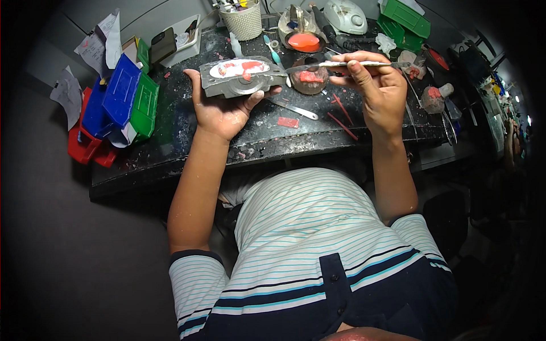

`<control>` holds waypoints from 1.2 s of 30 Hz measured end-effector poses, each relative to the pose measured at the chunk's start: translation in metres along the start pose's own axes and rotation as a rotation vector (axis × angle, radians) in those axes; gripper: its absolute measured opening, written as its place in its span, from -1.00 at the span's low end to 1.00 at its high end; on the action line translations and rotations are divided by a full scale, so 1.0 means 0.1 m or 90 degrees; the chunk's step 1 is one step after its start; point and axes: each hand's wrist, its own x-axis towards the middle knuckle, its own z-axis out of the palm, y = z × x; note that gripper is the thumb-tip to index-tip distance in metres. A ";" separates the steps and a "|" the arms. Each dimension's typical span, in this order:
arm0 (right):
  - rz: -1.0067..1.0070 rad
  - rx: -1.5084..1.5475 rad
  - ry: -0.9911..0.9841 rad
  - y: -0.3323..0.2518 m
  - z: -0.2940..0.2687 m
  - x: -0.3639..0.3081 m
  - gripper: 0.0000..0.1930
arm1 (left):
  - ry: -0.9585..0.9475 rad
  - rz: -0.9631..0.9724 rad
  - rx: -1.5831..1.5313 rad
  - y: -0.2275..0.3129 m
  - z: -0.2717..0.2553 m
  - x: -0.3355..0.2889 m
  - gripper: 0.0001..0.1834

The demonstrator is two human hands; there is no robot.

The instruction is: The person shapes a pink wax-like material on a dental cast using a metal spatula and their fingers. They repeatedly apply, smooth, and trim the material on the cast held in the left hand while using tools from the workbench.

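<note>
We hold a grey metal block (227,87) with white and red stuff in its top, above the near part of the speckled black table (182,133), resting it in our cupped left hand (224,113). Our right hand (378,85) pinches a long thin tool with a flat metal blade (304,67), its tip just beside the block. On the table lies a flat red rectangle (288,122).

Flask (243,85) left, knife (332,64) (handheld) right
</note>
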 end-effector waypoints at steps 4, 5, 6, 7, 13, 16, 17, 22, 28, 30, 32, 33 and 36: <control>-0.040 0.011 -0.085 -0.01 0.22 0.01 -0.84 | -0.009 -0.005 0.003 0.00 0.00 -0.01 0.25; -0.040 0.012 -0.085 0.01 0.27 0.01 -0.84 | -0.020 0.000 0.021 0.00 0.00 -0.01 0.24; -0.040 0.013 -0.087 0.03 0.31 0.02 -0.84 | -0.020 0.000 0.020 0.00 0.00 -0.01 0.24; -0.039 0.014 -0.089 0.04 0.35 0.03 -0.84 | -0.024 -0.009 0.019 0.00 0.01 -0.02 0.24; -0.073 -0.048 -0.111 0.07 0.38 0.04 -0.84 | -0.010 -0.014 0.029 -0.01 0.02 -0.03 0.23; -0.064 -0.033 -0.105 0.09 0.39 0.04 -0.84 | -0.013 -0.016 0.025 0.00 0.00 -0.03 0.23; -0.063 -0.020 -0.103 0.09 0.39 0.04 -0.84 | -0.012 -0.015 0.026 0.00 -0.01 -0.03 0.22; -0.076 -0.030 -0.112 0.10 0.39 0.06 -0.86 | 0.009 0.000 0.057 -0.01 0.01 -0.03 0.23; -0.082 -0.020 -0.104 0.10 0.42 0.07 -0.88 | -0.005 -0.020 0.037 0.02 -0.02 -0.02 0.22; -0.077 -0.007 -0.100 0.09 0.42 0.07 -0.88 | -0.026 -0.041 0.002 0.02 -0.01 -0.03 0.21; -0.083 0.000 -0.106 0.10 0.39 0.06 -0.88 | 0.006 0.008 0.080 -0.01 0.05 -0.04 0.23; -0.083 -0.001 -0.106 0.11 0.40 0.06 -0.88 | 0.005 0.008 0.080 -0.01 0.04 -0.04 0.23; -0.076 0.001 -0.100 0.12 0.41 0.06 -0.87 | -0.011 -0.021 0.051 0.00 0.01 -0.04 0.24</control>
